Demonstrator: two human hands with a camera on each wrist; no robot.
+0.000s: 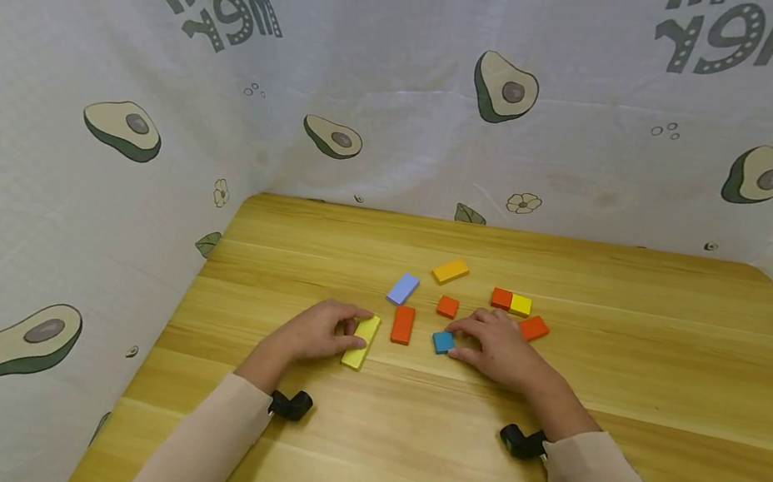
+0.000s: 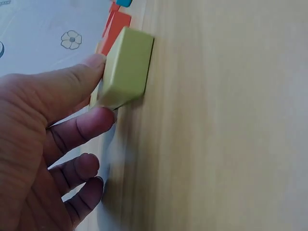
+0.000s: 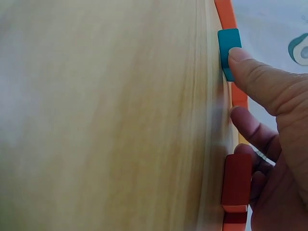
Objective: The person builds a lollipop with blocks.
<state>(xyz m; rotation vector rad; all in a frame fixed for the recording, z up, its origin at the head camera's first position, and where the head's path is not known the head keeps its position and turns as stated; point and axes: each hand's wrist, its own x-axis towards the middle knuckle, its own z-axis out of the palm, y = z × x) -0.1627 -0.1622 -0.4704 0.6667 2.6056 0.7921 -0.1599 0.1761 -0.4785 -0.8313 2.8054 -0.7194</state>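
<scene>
My left hand [image 1: 322, 330] holds a long pale yellow block [image 1: 360, 346] between thumb and index finger. In the left wrist view that yellow block [image 2: 129, 67] lies on the wood, thumb on its side and index fingertip at its lower corner; the other fingers curl loosely. My right hand [image 1: 500, 347] has thumb and index finger at a small blue block [image 1: 442, 342]. The right wrist view shows the thumb pressed on this blue block [image 3: 230, 50]. Between the two hands lies a red block [image 1: 403, 325], with a small orange-red block [image 1: 448, 307] beyond the blue one.
Farther back lie a lavender block [image 1: 403, 288] and an orange block [image 1: 450, 271]. A red cube [image 1: 501, 298] touches a yellow cube [image 1: 520, 305], and another red block [image 1: 534, 328] sits behind the right hand. An avocado-printed cloth [image 1: 407, 109] hangs around the wooden table [image 1: 397, 462].
</scene>
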